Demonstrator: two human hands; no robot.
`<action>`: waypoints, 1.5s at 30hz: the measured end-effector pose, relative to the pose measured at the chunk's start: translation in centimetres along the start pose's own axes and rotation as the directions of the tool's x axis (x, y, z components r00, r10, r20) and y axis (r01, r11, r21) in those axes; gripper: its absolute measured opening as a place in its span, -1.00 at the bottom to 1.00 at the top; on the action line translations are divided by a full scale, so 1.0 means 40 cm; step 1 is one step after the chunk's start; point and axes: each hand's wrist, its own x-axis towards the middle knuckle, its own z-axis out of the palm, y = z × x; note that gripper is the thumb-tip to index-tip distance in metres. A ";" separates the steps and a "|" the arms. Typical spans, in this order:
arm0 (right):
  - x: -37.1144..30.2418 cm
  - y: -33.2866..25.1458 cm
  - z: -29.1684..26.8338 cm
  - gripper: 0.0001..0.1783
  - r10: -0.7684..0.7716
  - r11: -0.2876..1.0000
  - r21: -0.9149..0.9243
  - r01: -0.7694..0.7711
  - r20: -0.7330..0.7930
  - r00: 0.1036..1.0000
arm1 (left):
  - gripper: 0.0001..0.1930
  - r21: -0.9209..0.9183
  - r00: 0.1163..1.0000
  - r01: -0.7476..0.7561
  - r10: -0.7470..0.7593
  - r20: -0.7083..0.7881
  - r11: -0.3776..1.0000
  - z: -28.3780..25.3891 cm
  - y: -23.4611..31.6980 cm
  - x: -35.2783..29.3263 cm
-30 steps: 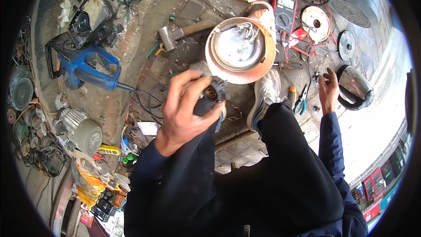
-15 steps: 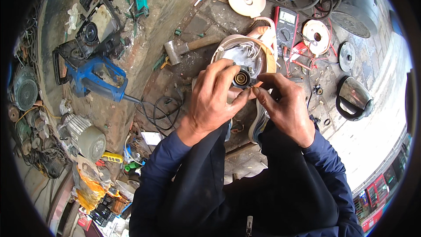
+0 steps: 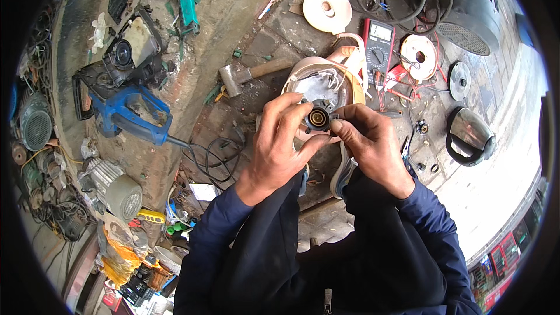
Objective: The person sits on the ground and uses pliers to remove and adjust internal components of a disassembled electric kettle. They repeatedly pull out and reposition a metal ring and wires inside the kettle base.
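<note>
Between my two hands is a small round black electric kettle connector [image 3: 318, 118] with brass-coloured rings at its centre. My left hand [image 3: 276, 139] grips it from the left, fingers over its far side and thumb below. The thumb and fingers of my right hand [image 3: 371, 144] pinch a small piece at its right edge; that piece is mostly covered. Just beyond, an upturned pale pink kettle body [image 3: 296, 73] shows its metal underside [image 3: 322, 80] and loose wires. My hands hide its near part.
A hammer [image 3: 231, 81] lies left of the kettle. Right of it are a red multimeter [image 3: 378, 45], a pink round base [image 3: 419, 58] with wires and a kettle lid [image 3: 469, 132]. Farther back sits a pink disc [image 3: 327, 10]. A blue power saw [image 3: 133, 113] and a motor [image 3: 115, 185] lie left.
My right thumb has shifted up along the connector's right edge, and my right fingers have closed in there. The connector is slightly lower in view, still in my left hand.
</note>
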 end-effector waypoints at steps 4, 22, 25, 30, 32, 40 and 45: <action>0.004 0.007 -0.009 -0.72 0.022 0.996 0.081 -0.025 0.039 0.999 | -0.30 -0.045 0.997 0.024 -0.021 0.070 0.999 -0.025 -0.002 0.011; -0.009 -0.004 -0.030 -0.74 -0.001 1.000 0.020 0.003 -0.110 0.994 | -0.42 -0.017 0.990 0.124 -0.122 0.069 0.992 -0.015 0.018 0.034; -0.008 0.002 -0.049 -0.74 -0.044 0.996 0.065 0.059 -0.215 0.976 | -0.45 0.024 0.989 0.147 -0.147 0.025 0.989 -0.008 0.021 0.035; 0.002 0.026 -0.078 -0.74 -0.079 0.994 0.054 0.097 -0.273 0.959 | -0.48 0.192 0.998 0.057 -0.056 -0.010 0.980 0.010 0.016 0.042; 0.004 0.032 -0.082 -0.75 -0.073 0.994 0.054 0.092 -0.277 0.958 | -0.49 0.237 0.999 0.050 -0.047 -0.015 0.970 0.023 0.014 0.042; 0.023 0.047 -0.077 -0.74 -0.168 0.957 -0.281 0.069 -0.347 0.923 | -0.49 0.311 0.998 0.044 -0.030 -0.051 0.949 0.060 0.003 0.036; 0.031 0.056 -0.071 -0.75 -0.104 0.965 -0.262 0.018 -0.319 0.942 | -0.50 0.321 0.997 0.049 -0.027 -0.072 0.946 0.073 -0.003 0.042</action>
